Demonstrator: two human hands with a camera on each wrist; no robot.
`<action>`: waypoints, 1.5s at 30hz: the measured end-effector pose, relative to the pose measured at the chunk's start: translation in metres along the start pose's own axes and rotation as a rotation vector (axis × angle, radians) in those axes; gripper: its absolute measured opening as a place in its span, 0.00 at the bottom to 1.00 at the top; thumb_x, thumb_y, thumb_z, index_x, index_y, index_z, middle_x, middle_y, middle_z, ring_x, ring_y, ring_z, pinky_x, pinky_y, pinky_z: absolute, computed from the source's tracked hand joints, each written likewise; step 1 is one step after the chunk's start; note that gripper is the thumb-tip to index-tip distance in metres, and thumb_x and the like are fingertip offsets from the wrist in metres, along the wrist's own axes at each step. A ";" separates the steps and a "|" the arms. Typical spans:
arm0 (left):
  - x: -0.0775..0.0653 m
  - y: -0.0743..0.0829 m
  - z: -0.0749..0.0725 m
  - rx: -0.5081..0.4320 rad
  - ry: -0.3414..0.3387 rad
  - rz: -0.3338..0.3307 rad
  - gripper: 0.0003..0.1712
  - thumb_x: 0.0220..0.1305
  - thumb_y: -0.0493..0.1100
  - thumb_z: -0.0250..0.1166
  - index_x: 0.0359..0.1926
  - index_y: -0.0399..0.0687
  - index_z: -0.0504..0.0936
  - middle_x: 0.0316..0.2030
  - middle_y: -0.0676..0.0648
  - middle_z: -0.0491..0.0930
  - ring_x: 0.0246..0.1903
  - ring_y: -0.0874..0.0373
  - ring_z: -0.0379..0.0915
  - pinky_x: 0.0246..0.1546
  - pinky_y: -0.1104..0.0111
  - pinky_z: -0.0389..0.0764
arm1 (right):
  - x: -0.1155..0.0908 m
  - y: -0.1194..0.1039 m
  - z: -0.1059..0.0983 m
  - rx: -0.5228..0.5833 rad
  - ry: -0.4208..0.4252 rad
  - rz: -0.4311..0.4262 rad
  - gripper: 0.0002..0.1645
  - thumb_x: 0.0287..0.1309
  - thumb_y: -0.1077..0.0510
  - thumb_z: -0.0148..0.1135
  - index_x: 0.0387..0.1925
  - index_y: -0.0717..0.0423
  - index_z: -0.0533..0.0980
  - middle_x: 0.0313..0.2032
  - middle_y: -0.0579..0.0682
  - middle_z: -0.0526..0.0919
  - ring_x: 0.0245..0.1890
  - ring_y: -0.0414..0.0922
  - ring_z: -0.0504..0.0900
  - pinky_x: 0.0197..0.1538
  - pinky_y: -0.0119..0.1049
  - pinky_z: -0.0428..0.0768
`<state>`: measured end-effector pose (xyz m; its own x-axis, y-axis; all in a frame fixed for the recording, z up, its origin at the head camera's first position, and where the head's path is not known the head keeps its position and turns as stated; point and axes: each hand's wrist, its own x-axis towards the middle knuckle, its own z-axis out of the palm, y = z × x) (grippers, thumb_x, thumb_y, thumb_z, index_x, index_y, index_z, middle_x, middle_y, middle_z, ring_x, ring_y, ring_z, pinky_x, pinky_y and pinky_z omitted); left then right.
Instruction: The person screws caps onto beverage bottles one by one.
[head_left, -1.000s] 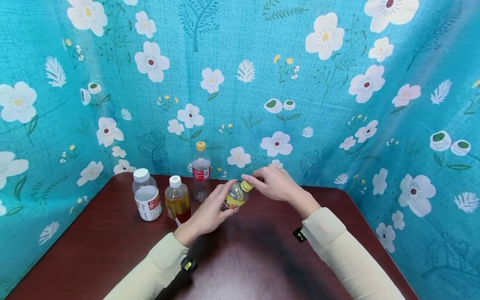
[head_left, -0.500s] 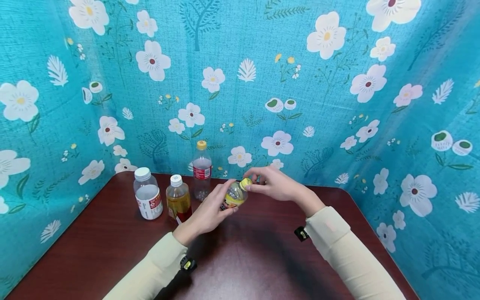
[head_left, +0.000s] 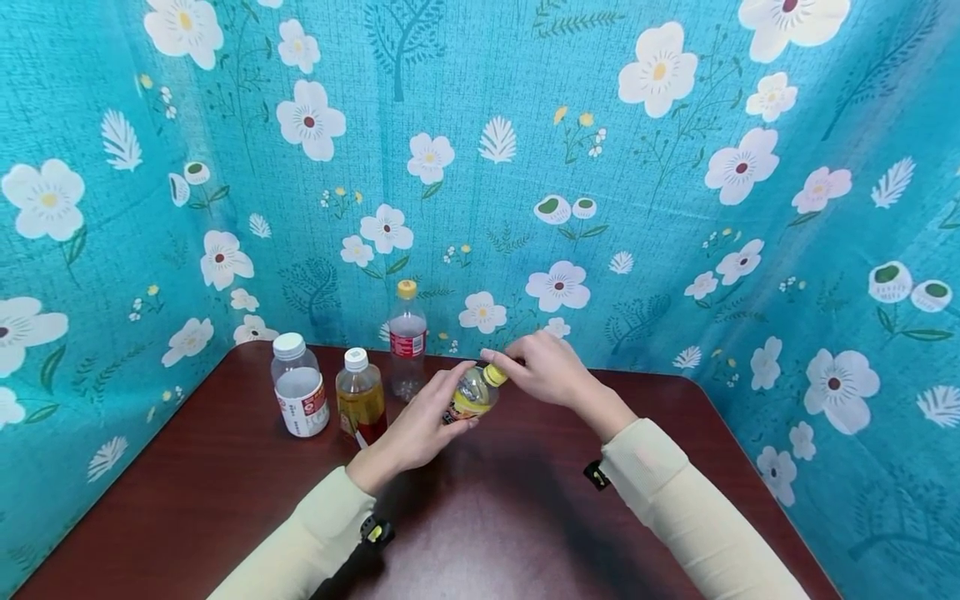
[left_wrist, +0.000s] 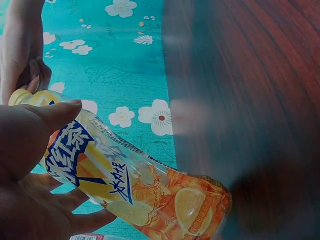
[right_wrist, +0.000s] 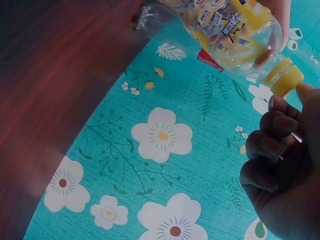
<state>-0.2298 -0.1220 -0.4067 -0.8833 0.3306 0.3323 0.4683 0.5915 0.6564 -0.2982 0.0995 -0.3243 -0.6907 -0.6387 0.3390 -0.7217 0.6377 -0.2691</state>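
Observation:
A plastic iced tea bottle (head_left: 471,398) with a yellow label is tilted over the table, its neck up to the right. My left hand (head_left: 420,425) grips it round the body. Printed lemon slices on its label (left_wrist: 190,210) show in the left wrist view. My right hand (head_left: 551,367) pinches the yellow cap (head_left: 495,375) between thumb and curled fingers. In the right wrist view the cap (right_wrist: 287,80) sits on the neck, right at my thumb; the other fingers (right_wrist: 272,145) are curled below it.
Left of my hands stand a white-capped bottle with a white label (head_left: 303,408) and a white-capped bottle of amber liquid (head_left: 360,404). Behind them is a clear bottle with a red label and yellow cap (head_left: 407,343). Flowered blue cloth (head_left: 480,208) borders the dark table (head_left: 187,492).
My right hand has turned about the cap, letting its fingers loosen and swing round half a second ago, then closing over it again. The left hand keeps the bottle nearly still.

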 end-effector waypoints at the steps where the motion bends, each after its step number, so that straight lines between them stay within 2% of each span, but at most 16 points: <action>1: 0.000 0.000 0.000 -0.002 0.001 0.004 0.51 0.61 0.41 0.76 0.78 0.59 0.56 0.61 0.45 0.70 0.59 0.52 0.71 0.58 0.55 0.80 | -0.001 0.000 0.000 0.003 0.008 0.010 0.31 0.73 0.40 0.58 0.11 0.41 0.74 0.09 0.39 0.62 0.12 0.39 0.63 0.19 0.35 0.63; 5: 0.001 -0.001 0.000 -0.010 0.011 0.013 0.51 0.61 0.41 0.75 0.78 0.57 0.56 0.61 0.44 0.70 0.59 0.52 0.71 0.58 0.54 0.80 | -0.002 0.002 -0.007 0.051 0.007 0.006 0.24 0.74 0.44 0.58 0.19 0.43 0.78 0.13 0.40 0.66 0.14 0.40 0.65 0.21 0.36 0.66; 8: 0.001 -0.001 -0.001 -0.016 0.019 0.009 0.51 0.62 0.41 0.75 0.79 0.57 0.56 0.61 0.44 0.70 0.59 0.51 0.72 0.58 0.54 0.80 | -0.002 0.003 -0.014 0.144 -0.067 -0.026 0.14 0.74 0.43 0.58 0.38 0.45 0.83 0.22 0.39 0.76 0.18 0.42 0.72 0.26 0.37 0.72; 9: 0.001 -0.001 -0.001 -0.018 0.021 0.004 0.51 0.62 0.41 0.75 0.79 0.57 0.56 0.61 0.44 0.69 0.59 0.51 0.72 0.58 0.54 0.80 | -0.002 0.004 -0.016 0.180 -0.105 -0.032 0.14 0.73 0.44 0.59 0.45 0.45 0.83 0.26 0.39 0.78 0.20 0.43 0.75 0.27 0.38 0.74; 11: 0.000 -0.002 -0.001 -0.023 0.023 -0.004 0.51 0.62 0.41 0.75 0.79 0.58 0.55 0.61 0.44 0.69 0.59 0.51 0.72 0.58 0.53 0.80 | -0.002 0.004 -0.019 0.240 -0.179 -0.038 0.19 0.71 0.45 0.62 0.58 0.45 0.80 0.35 0.40 0.82 0.26 0.45 0.80 0.31 0.39 0.79; 13: 0.000 -0.003 -0.001 -0.026 0.023 -0.011 0.52 0.62 0.41 0.75 0.79 0.59 0.55 0.61 0.45 0.69 0.59 0.52 0.71 0.59 0.53 0.80 | -0.003 0.004 -0.022 0.274 -0.234 -0.043 0.23 0.69 0.46 0.65 0.62 0.46 0.78 0.39 0.41 0.82 0.29 0.47 0.82 0.33 0.40 0.80; 15: 0.000 -0.003 0.000 -0.028 0.025 -0.014 0.52 0.61 0.41 0.75 0.79 0.58 0.55 0.61 0.45 0.69 0.59 0.52 0.71 0.59 0.53 0.80 | -0.002 0.004 -0.022 0.284 -0.253 -0.056 0.23 0.68 0.49 0.67 0.61 0.47 0.79 0.39 0.43 0.82 0.30 0.46 0.83 0.34 0.39 0.81; 18: 0.000 -0.002 0.000 -0.023 0.028 -0.012 0.51 0.61 0.40 0.76 0.79 0.57 0.56 0.60 0.45 0.70 0.58 0.52 0.72 0.59 0.53 0.80 | -0.003 0.004 -0.020 0.284 -0.237 -0.075 0.18 0.66 0.51 0.69 0.55 0.49 0.82 0.34 0.44 0.81 0.28 0.42 0.80 0.32 0.37 0.79; 22: 0.000 0.000 0.001 -0.024 0.018 -0.011 0.52 0.61 0.39 0.76 0.78 0.58 0.56 0.60 0.44 0.70 0.58 0.52 0.72 0.59 0.54 0.80 | -0.003 0.003 -0.013 0.229 -0.172 -0.060 0.09 0.67 0.47 0.67 0.41 0.47 0.83 0.24 0.41 0.79 0.22 0.40 0.75 0.27 0.35 0.75; 27: 0.000 0.001 0.002 -0.028 0.008 -0.012 0.52 0.61 0.40 0.75 0.79 0.60 0.55 0.62 0.44 0.69 0.60 0.52 0.71 0.59 0.53 0.80 | -0.004 -0.001 -0.008 0.043 -0.085 -0.016 0.22 0.69 0.35 0.60 0.26 0.43 0.76 0.15 0.40 0.72 0.15 0.38 0.70 0.21 0.35 0.68; 30: 0.000 0.000 0.001 -0.022 0.014 -0.011 0.52 0.61 0.40 0.75 0.79 0.59 0.55 0.61 0.44 0.69 0.59 0.52 0.71 0.58 0.53 0.80 | -0.006 -0.002 -0.011 0.031 -0.084 -0.004 0.20 0.69 0.34 0.59 0.30 0.42 0.79 0.16 0.41 0.73 0.15 0.39 0.70 0.21 0.36 0.70; 33: 0.000 -0.002 -0.001 -0.019 0.020 -0.012 0.52 0.61 0.40 0.76 0.79 0.59 0.55 0.61 0.45 0.70 0.59 0.52 0.72 0.58 0.53 0.80 | -0.006 0.000 -0.015 0.114 -0.133 -0.008 0.16 0.70 0.39 0.61 0.46 0.43 0.82 0.23 0.40 0.78 0.18 0.39 0.74 0.24 0.37 0.74; 35: 0.000 -0.003 -0.002 -0.020 0.023 -0.014 0.52 0.61 0.40 0.76 0.79 0.58 0.55 0.60 0.45 0.70 0.58 0.52 0.72 0.58 0.53 0.80 | -0.006 0.001 -0.017 0.182 -0.181 -0.028 0.20 0.70 0.43 0.63 0.58 0.44 0.79 0.30 0.39 0.81 0.20 0.40 0.76 0.28 0.38 0.77; 37: 0.001 -0.004 -0.003 -0.021 0.020 -0.014 0.52 0.61 0.41 0.75 0.79 0.58 0.55 0.61 0.45 0.70 0.58 0.52 0.72 0.58 0.54 0.81 | -0.005 0.003 -0.018 0.231 -0.223 -0.061 0.23 0.71 0.46 0.63 0.63 0.45 0.76 0.36 0.40 0.81 0.22 0.41 0.77 0.29 0.38 0.78; 40: 0.001 -0.005 -0.004 -0.015 0.014 -0.010 0.52 0.62 0.41 0.75 0.79 0.59 0.55 0.61 0.45 0.70 0.58 0.52 0.72 0.56 0.56 0.82 | -0.004 0.004 -0.016 0.258 -0.251 -0.110 0.21 0.72 0.48 0.63 0.63 0.46 0.77 0.37 0.44 0.80 0.24 0.42 0.77 0.30 0.37 0.78; 45: 0.000 -0.005 -0.003 -0.012 0.009 -0.007 0.51 0.62 0.42 0.75 0.79 0.59 0.55 0.61 0.45 0.70 0.58 0.53 0.72 0.57 0.56 0.81 | -0.002 0.004 -0.012 0.251 -0.228 -0.142 0.15 0.71 0.50 0.64 0.54 0.48 0.80 0.31 0.43 0.80 0.26 0.42 0.76 0.30 0.34 0.76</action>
<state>-0.2322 -0.1274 -0.4084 -0.8867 0.3197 0.3341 0.4621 0.5844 0.6670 -0.2993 0.1090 -0.3153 -0.5549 -0.8106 0.1870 -0.7798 0.4285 -0.4563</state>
